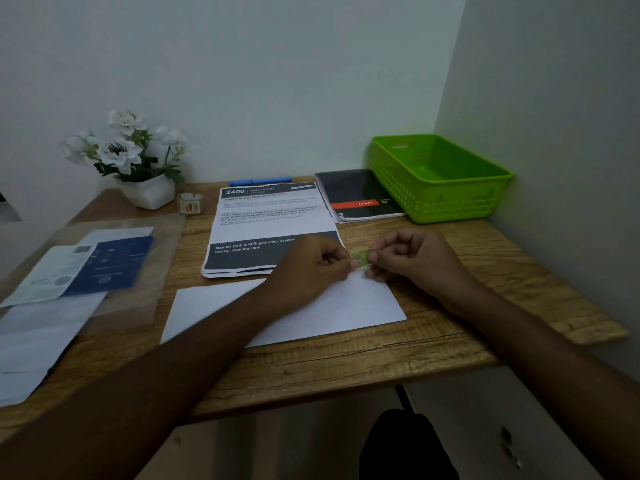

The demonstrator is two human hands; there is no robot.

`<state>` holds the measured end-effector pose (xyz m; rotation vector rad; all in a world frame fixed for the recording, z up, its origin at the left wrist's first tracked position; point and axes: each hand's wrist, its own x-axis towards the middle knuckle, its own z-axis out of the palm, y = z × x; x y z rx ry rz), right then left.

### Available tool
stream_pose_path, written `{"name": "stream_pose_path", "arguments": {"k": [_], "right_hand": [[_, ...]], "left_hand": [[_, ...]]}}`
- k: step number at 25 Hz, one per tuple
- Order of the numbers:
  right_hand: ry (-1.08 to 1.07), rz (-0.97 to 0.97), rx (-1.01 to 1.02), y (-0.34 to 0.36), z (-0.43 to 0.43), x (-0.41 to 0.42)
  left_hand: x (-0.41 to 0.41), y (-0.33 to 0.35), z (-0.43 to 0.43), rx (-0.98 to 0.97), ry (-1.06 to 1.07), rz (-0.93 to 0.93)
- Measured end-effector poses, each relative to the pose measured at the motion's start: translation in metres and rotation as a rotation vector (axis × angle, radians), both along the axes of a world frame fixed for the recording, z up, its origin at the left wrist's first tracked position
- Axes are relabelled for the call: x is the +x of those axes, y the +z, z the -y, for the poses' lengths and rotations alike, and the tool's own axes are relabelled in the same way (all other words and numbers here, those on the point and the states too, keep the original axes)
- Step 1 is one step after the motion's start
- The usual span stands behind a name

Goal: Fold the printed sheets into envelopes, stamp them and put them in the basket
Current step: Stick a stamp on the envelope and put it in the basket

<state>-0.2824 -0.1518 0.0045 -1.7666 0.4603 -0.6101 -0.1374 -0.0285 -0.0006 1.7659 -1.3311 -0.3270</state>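
At the wooden table [381, 358], the left hand [311, 263] and right hand [414, 259] pinch a green stamp [361, 258]; it might land crooked on the folded sheet [346, 306].

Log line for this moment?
left hand: pinches stamp | right hand: pinches stamp | folded sheet: under hands | basket: no envelope seen

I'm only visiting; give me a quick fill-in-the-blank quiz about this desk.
The left hand and right hand pinch one small stamp, coloured ___.
The basket stands at the far ___ corner of the desk.
The pen behind the printed sheets is ___.
Missing words: green, right, blue.
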Motion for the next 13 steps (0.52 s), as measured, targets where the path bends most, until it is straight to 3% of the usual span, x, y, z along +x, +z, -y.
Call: {"name": "stream_pose_path", "arguments": {"k": [3, 6, 10, 13], "right_hand": [[-0.061, -0.057, -0.160, -0.0012, -0.0005, 0.0001], [-0.118, -0.081, -0.183, 0.0002, -0.0012, 0.0002], [-0.067, -0.104, -0.217, 0.0031, -0.0036, 0.0003], [-0.020, -0.154, -0.226, 0.0028, -0.0031, 0.0004]], "left_hand": [[0.0001, -0.0010, -0.0010, 0.010, -0.017, 0.023], [0.0012, -0.0013, -0.0031, 0.053, -0.067, 0.112], [0.0047, 0.0023, -0.0013, 0.111, -0.112, 0.559], [0.0065, 0.0080, 0.0031, 0.180, -0.115, 0.733]]}}
